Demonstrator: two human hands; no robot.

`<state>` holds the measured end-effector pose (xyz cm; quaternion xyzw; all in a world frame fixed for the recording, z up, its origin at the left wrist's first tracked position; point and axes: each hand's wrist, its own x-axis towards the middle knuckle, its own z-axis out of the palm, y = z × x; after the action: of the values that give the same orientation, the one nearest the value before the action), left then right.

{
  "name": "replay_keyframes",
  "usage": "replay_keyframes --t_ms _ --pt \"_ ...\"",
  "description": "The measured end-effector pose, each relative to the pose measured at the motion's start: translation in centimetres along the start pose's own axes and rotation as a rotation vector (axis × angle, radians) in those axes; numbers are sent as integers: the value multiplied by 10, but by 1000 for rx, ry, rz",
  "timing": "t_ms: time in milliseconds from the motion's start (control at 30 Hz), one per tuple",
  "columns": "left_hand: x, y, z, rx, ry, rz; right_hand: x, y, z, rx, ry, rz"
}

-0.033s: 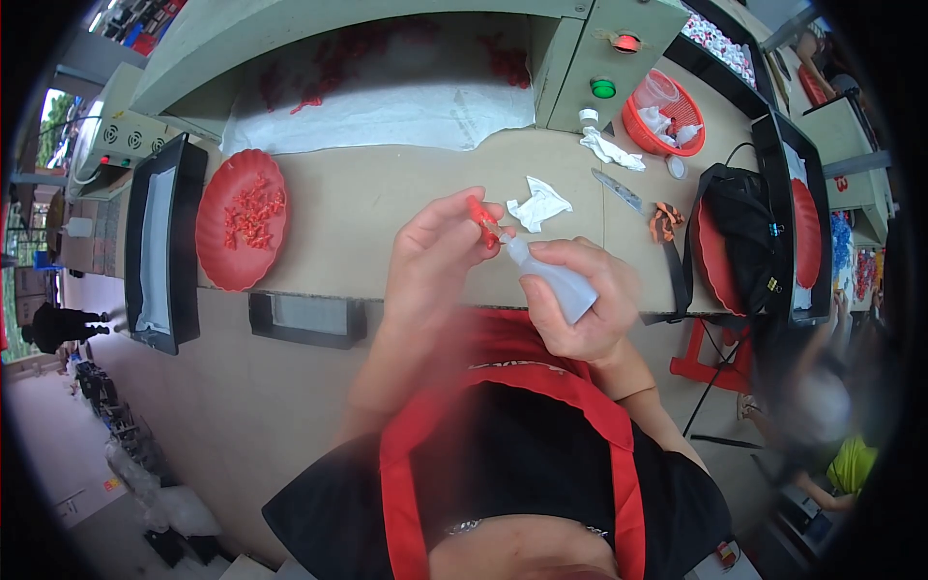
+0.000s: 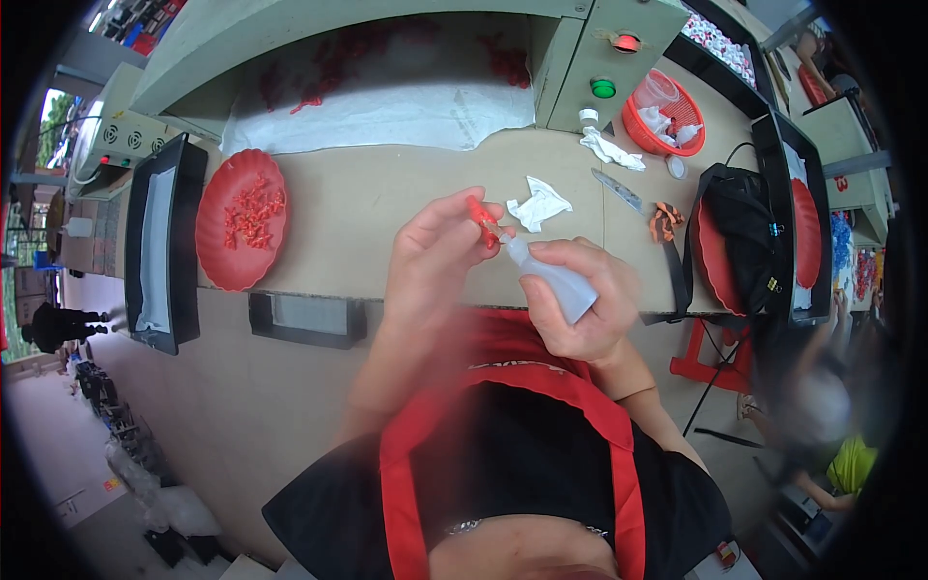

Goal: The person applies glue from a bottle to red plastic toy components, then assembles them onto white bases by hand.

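Observation:
My left hand (image 2: pixel 440 237) pinches a small red piece (image 2: pixel 484 220) between its fingers; its exact kind is too small to tell. In my right hand (image 2: pixel 594 300) is a whitish translucent squeeze bottle (image 2: pixel 563 285), tilted so its narrow nozzle (image 2: pixel 508 240) meets the lower end of the red piece. Both hands are held close together over the table's near edge. Just beyond them a crumpled white tissue (image 2: pixel 539 203) lies on the tabletop. To the left, a red scalloped oval plate (image 2: pixel 215 227) bears a heap of small red pieces (image 2: pixel 253 213).
A pale green machine (image 2: pixel 387 27) holds a white sheet (image 2: pixel 387 126) with red pieces. On the right are a red basket (image 2: pixel 633 126), a blade (image 2: pixel 617 188), an orange-and-black hair tie (image 2: pixel 665 222) and a black bag (image 2: pixel 739 232). A black tray (image 2: pixel 188 242) stands at left.

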<state>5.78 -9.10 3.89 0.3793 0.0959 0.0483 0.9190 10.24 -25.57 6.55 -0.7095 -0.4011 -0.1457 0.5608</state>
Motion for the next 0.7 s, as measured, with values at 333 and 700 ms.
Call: replay_keyframes --t_ms 333,700 --pt "-1 1 0 26 11 4 1 0 2 -7 15 -23" --pt "0 -1 -1 74 29 42 2 0 3 -3 66 -4"
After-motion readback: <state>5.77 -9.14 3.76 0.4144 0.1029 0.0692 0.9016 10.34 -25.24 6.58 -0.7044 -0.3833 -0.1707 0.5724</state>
